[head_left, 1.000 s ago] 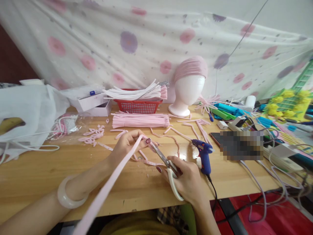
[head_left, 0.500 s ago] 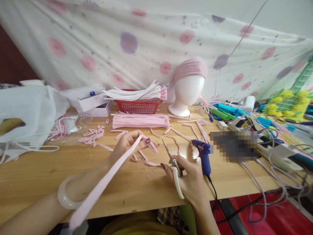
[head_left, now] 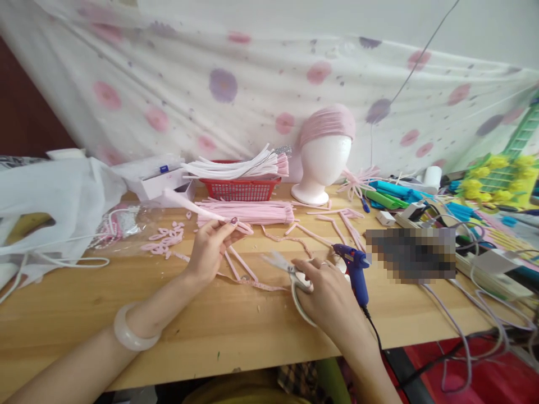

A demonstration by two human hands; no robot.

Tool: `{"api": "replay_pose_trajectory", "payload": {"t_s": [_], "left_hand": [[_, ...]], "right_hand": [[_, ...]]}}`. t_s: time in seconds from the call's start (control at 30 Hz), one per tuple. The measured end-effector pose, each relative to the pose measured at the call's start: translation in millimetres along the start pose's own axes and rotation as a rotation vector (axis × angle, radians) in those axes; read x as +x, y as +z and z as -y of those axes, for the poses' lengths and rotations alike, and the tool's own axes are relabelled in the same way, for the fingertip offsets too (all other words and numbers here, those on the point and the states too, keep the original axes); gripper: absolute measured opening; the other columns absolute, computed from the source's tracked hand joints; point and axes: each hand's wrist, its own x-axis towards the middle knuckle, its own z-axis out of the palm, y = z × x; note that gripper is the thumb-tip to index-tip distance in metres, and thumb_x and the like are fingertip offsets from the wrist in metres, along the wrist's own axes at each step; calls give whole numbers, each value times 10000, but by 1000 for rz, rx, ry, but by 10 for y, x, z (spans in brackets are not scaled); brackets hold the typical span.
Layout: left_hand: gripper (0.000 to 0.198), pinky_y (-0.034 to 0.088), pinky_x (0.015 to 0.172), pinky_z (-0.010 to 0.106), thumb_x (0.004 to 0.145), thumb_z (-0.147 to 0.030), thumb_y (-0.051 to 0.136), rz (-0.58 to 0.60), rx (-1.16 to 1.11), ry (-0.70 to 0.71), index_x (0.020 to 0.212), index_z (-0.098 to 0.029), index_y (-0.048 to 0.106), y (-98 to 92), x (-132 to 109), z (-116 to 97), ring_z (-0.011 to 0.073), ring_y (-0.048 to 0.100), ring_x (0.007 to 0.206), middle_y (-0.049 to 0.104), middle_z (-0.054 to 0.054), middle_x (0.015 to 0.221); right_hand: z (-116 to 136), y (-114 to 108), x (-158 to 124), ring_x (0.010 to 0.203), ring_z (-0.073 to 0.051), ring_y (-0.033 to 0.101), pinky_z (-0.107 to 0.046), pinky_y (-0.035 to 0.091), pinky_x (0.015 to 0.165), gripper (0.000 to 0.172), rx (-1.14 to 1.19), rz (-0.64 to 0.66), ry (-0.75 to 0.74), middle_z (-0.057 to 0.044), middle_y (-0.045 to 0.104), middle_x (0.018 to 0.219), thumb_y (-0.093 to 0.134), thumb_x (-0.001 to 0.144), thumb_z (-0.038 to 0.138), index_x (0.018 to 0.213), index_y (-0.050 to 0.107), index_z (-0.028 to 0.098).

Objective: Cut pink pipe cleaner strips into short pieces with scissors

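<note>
My left hand (head_left: 210,244) pinches a pale pink pipe cleaner (head_left: 185,203) between thumb and fingers. Its long end points up to the left, and a small bent loop shows past the fingertips. Over the table's middle my right hand (head_left: 324,286) has its fingers on the handles of white-handled scissors (head_left: 298,280). The blades are blurred and point left. Below the hands lie a pink measuring tape (head_left: 261,285) and a bent pink pipe cleaner (head_left: 244,262). To the left is a pile of small pink loops (head_left: 166,238).
A blue glue gun (head_left: 356,269) stands just right of my right hand. Behind are a bundle of pink pipe cleaners (head_left: 269,213), a red basket (head_left: 240,189) and a white foam head (head_left: 322,163). Power strips and cables (head_left: 492,269) crowd the right; a plastic bag (head_left: 63,196) lies left.
The pipe cleaner's long end has swung from near my left forearm to the upper left. My right hand has turned palm down, and the scissors have moved lower and left.
</note>
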Motion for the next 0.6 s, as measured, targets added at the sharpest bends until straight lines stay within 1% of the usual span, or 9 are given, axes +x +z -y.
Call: {"api": "replay_pose_trajectory", "payload": {"t_s": [0.03,0.07,0.17,0.3,0.4,0.43,0.53,0.6], "left_hand": [[205,542,844,339,676,-310,785,4,-6,2,691,-133,683,-2,3,2,195,723,763,756,55,747],[197,541,839,325,690,-307,778,18,-5,5,695,-132,689,-4,3,5,190,720,768,756,54,752],[173,535,840,300,741,-296,745,72,9,-11,715,-128,711,-13,-11,22,186,717,801,760,62,777],[171,533,844,310,746,-302,745,80,-6,-44,735,-134,719,-29,-17,48,203,722,820,771,74,799],[194,533,844,317,744,-321,744,104,9,-49,745,-128,725,-34,-15,61,221,723,846,775,93,820],[205,532,844,318,743,-329,743,109,17,-51,737,-125,726,-34,-15,66,224,722,850,775,98,818],[220,535,815,309,737,-344,744,91,29,-51,729,-125,723,-35,-11,84,219,718,837,773,97,815],[215,535,797,301,734,-341,747,81,35,-60,741,-127,721,-42,-2,92,208,713,824,773,92,822]], "right_hand": [[-11,-28,33,787,-274,647,-346,425,718,376,-59,45,-28,-109,697,824,545,727,102,1050,722,176],[-23,-56,64,794,-279,644,-351,422,728,400,-102,60,-47,-110,694,814,544,716,92,1060,730,179],[-50,-122,138,839,-275,639,-349,419,754,496,-151,4,-58,-108,700,886,548,719,96,1182,695,199],[-68,-123,210,794,-269,646,-347,425,733,449,-185,72,-89,-107,708,816,553,689,71,1080,744,182],[-74,-90,252,837,-271,647,-344,437,735,483,-132,-20,-62,-107,709,884,548,728,89,1177,699,184],[-74,-81,262,842,-273,647,-348,438,740,473,-134,-22,-61,-109,709,880,546,733,85,1169,702,181],[-65,-58,279,849,-281,653,-363,437,763,431,-157,53,-86,-105,715,851,548,711,59,1069,745,196],[-53,-44,290,866,-279,655,-361,438,764,455,-136,13,-45,-103,719,924,551,728,75,1127,721,212]]}}
